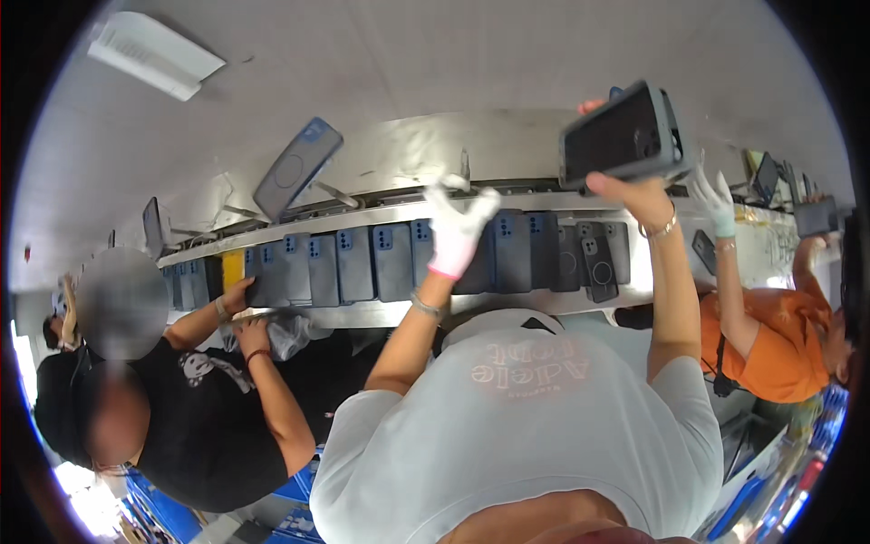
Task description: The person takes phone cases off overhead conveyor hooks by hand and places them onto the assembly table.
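Observation:
My right hand (639,195), bare, is raised at the right and closed around a small stack of dark phone cases (609,140) with grey edges. Its thumb presses the near edge and fingertips show at the far side. My left hand (458,227) wears a white glove and reaches over the metal rail, fingers spread and nothing visible in them. An upright metal peg (465,165) stands just beyond those fingers. Below it, a row of dark blue and black phone cases (355,263) lies along the bench. One black case (598,265) with a ring lies to the right.
A blue-edged phone case (299,170) sits tilted on a holder along the metal rail (362,218). Co-workers sit on both sides: one in black (208,408) touches the row's left end, one in orange (770,344) reaches forward at right. A white paper (154,54) lies far left.

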Available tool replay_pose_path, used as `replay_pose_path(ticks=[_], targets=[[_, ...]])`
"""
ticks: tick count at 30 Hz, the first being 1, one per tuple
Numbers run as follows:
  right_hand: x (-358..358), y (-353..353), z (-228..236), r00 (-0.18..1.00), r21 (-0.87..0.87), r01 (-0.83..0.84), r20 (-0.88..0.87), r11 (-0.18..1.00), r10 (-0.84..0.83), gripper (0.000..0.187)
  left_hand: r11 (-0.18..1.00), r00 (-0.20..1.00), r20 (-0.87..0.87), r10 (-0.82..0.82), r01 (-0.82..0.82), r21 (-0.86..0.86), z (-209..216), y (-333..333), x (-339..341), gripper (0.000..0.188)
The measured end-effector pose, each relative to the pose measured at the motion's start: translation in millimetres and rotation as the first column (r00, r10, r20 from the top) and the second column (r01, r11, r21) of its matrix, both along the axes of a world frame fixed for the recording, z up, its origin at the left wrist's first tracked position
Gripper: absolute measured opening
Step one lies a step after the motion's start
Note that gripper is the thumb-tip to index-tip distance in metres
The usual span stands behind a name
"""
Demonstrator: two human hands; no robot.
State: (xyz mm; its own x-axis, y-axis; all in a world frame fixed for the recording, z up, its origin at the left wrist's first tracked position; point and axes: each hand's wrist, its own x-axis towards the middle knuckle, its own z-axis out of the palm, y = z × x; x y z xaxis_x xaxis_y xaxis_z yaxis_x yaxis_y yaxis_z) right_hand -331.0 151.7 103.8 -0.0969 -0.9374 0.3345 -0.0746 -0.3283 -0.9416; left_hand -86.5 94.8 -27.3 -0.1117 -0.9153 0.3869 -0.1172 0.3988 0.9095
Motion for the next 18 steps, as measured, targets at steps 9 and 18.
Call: replay_pose_path(ticks=[9, 18], targets=[[-91, -5, -3, 0.975, 0.344, -0.012, -0.203, 0.939, 0.087, 0.081, 0.776, 0.806, -0.445, -0.391, 0.549, 0.312, 9, -65, -68, 0.041], [-168, 31, -6, 0.814, 0.027, 0.144, -0.571, 0.989, -0.103, 0.087, 0.732, 0.763, -0.357, -0.539, 0.634, 0.250, 13, -22, -190, 0.028]])
